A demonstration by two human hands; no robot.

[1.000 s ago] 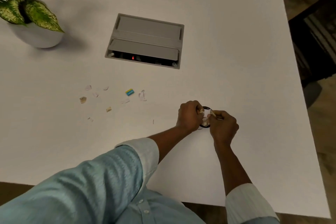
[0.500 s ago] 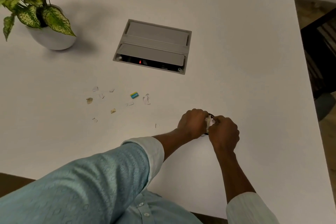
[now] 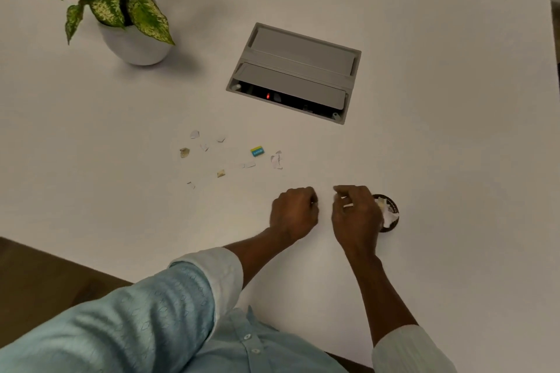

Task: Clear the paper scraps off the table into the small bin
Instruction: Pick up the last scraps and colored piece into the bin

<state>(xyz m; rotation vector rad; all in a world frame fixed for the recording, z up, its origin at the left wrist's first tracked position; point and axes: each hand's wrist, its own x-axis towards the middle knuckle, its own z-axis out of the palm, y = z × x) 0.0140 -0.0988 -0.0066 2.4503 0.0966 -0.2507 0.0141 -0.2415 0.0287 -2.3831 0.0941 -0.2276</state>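
Head view: left hand and right hand are curled, just apart, grip unclear; small bin just right of the right hand holds crumpled white paper; paper scraps lie beyond the left hand; teal-yellow scrap has unreadable print.
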